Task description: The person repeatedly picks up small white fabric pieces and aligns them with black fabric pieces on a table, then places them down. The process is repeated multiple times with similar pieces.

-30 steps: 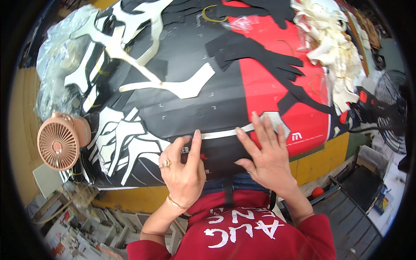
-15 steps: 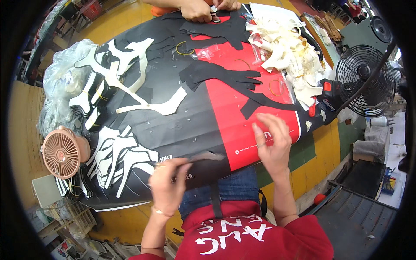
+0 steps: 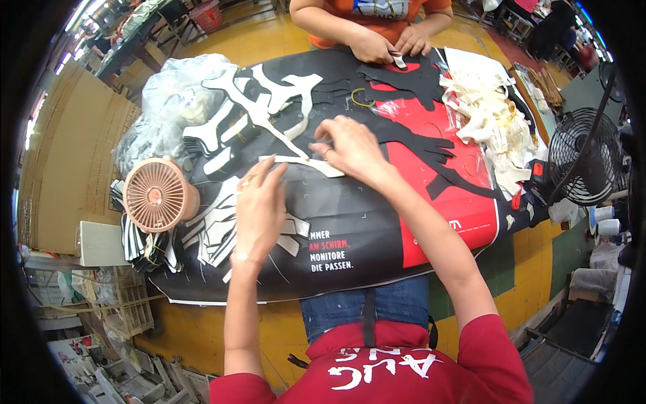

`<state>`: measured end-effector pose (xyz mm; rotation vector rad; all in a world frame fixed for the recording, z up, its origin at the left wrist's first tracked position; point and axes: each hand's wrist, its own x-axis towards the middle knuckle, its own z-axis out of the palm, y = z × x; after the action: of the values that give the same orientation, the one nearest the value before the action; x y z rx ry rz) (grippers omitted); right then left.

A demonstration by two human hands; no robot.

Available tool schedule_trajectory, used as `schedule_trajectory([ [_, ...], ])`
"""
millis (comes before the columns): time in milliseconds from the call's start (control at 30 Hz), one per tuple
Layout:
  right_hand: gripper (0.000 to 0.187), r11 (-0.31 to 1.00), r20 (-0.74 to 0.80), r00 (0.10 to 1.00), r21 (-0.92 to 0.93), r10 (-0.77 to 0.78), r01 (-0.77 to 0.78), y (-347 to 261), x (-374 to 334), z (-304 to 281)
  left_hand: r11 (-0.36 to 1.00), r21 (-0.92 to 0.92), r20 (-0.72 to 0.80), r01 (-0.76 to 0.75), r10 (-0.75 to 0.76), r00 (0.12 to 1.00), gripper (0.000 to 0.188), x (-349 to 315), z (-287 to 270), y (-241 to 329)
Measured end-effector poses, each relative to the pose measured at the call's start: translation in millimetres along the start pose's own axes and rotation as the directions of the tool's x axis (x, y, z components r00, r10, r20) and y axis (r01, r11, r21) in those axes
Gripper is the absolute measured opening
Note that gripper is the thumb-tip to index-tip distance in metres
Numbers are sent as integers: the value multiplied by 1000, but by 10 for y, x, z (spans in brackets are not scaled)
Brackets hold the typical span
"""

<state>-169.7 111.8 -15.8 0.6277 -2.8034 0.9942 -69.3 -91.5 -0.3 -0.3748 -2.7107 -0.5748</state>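
From where I stand, the white strip (image 3: 323,166) lies across the middle of the table cover (image 3: 377,222), its wider end to the right beneath the person's right hand (image 3: 351,149). That hand's fingers bend down toward the strip; I can't tell whether they grip it or only rest there. The left hand (image 3: 260,202) has its fingers stretched forward by the strip's left end, blurred, and whether they pinch it I can't tell either.

Smooth black cover runs from the strip to the near edge, curving down by the person's jeans (image 3: 397,306). Leftward, room is tighter: a heap of white pieces (image 3: 212,232) sits close by the left forearm, partly hidden behind it, with a pink fan (image 3: 158,195) beyond. On the right, black pieces (image 3: 420,155) spread over the red part, and pale scraps (image 3: 488,114) crowd the far right edge.

A co-worker's hands (image 3: 393,46) hold a small pale piece at the far edge, perhaps folded, too small to be sure; that person's head is cut off.
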Motion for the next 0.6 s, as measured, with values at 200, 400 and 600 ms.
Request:
schedule_trajectory([
  [200, 42, 971, 12, 989, -191, 150, -145, -193, 198, 336, 992, 95, 256, 77, -99, 962, 39, 181, 329, -191],
  [400, 40, 946, 253, 922, 68, 292, -318, -68, 354, 98, 995, 82, 243, 52, -70, 967, 44, 37, 346, -163],
  [600, 40, 866, 252, 908, 298, 334, -401, 238, 104, -471, 994, 50, 307, 94, -105, 946, 45, 55, 321, -107],
])
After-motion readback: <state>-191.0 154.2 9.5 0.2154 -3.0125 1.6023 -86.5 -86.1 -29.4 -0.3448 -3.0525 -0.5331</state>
